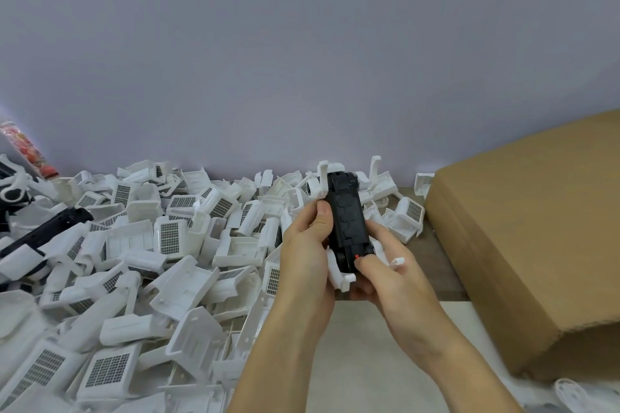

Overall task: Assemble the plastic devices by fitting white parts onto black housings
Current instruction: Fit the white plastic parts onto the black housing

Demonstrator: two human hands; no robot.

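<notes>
head view: both hands raise one unit clear of the worktop (432, 265), at centre frame. the left hand (307, 245) is wrapped around the left flank of the black housing (345, 221), thumb laid along its edge, evidently to steady it lengthwise. the right hand (385, 265) is curled under the near end, thumb tip pressed beside a small red tab (357, 256). a white part (345, 278) sits against the underside of the housing; its clips project at the far end and at the near end below the thumbs. judgement: the grip suits squeezing the white part onto the housing until the clips seat; whether they are seated cannot be told, as the fingers hide the joint.

surroundings: a deep pile of loose white parts (174, 238), many with grey grid faces, covers the worktop from the left edge to just behind the hands. black housings (50, 228), some already carrying white parts, lie at far left. a cardboard box (523, 228) stands close on the right, well apart from the hands but limiting room on that side. a red printed packet (30, 151) leans at the wall, far left. a round white object shows at the lower right corner; its nature is unclear. nothing obstructs the hands; the pile crowds the left elbow side.
</notes>
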